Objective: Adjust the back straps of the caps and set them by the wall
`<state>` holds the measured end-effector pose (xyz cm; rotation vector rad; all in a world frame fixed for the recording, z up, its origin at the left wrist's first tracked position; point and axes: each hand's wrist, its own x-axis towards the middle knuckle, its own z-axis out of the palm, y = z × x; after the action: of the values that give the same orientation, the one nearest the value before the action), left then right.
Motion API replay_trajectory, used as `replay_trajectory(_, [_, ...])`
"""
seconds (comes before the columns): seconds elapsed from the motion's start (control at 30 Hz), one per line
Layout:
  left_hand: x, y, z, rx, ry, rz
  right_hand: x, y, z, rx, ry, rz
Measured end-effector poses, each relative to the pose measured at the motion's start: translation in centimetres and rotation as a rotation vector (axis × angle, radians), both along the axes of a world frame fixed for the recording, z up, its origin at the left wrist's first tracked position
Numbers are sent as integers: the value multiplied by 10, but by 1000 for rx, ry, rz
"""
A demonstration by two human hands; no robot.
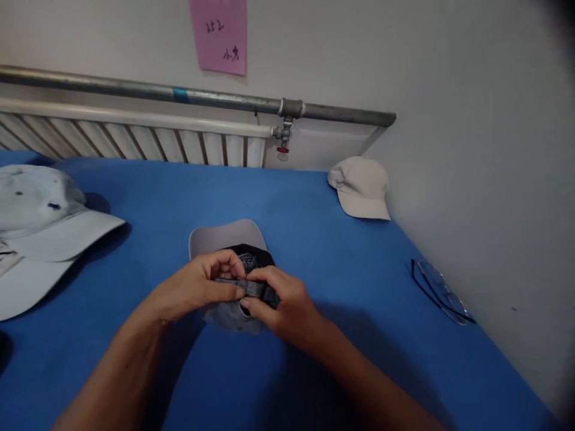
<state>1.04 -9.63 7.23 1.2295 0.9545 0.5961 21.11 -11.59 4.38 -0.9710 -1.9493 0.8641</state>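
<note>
Your left hand (pixel 197 287) and your right hand (pixel 281 302) meet over the grey cap (pixel 229 239) lying near the middle of the blue table (pixel 314 227), its brim pointing away from you toward the wall; both hands are pinched on the dark strap (pixel 245 286) at the back of the cap, left thumb and forefinger gripping it from one side, right thumb and fingers closed on it from the other, fingertips almost touching; the cap's dark inner lining shows just behind your knuckles, and its grey crown bulges out under your right palm; whether the strap is fastened or loose I can't quite tell, your fingers cover the join; off to your left, pale caps (pixel 40 227) lie stacked at the table's edge, brims overlapping, well apart from your hands; at the far right corner a cream cap (pixel 362 188) sits against the wall, brim toward you; along the right edge a pair of glasses (pixel 440 291) lies close to the wall; behind the table a white radiator (pixel 135 140) runs under a grey pipe (pixel 135 90) with a small red-tipped valve (pixel 283 140); above it a pink note (pixel 220 36) with handwriting is stuck on the wall.
</note>
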Motion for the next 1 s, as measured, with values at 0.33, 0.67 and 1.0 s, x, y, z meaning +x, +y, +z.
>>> replay_trajectory(0.33, [2,-1,6,9,65,-8,-1,0,-1,46,63,-38])
replay_trajectory(0.67, [3,0,3,14,121,-44,1,2,-4,93,77,-8])
replay_trajectory(1.0, [10,1,-1,-36,103,81,0,3,-7,65,52,-35])
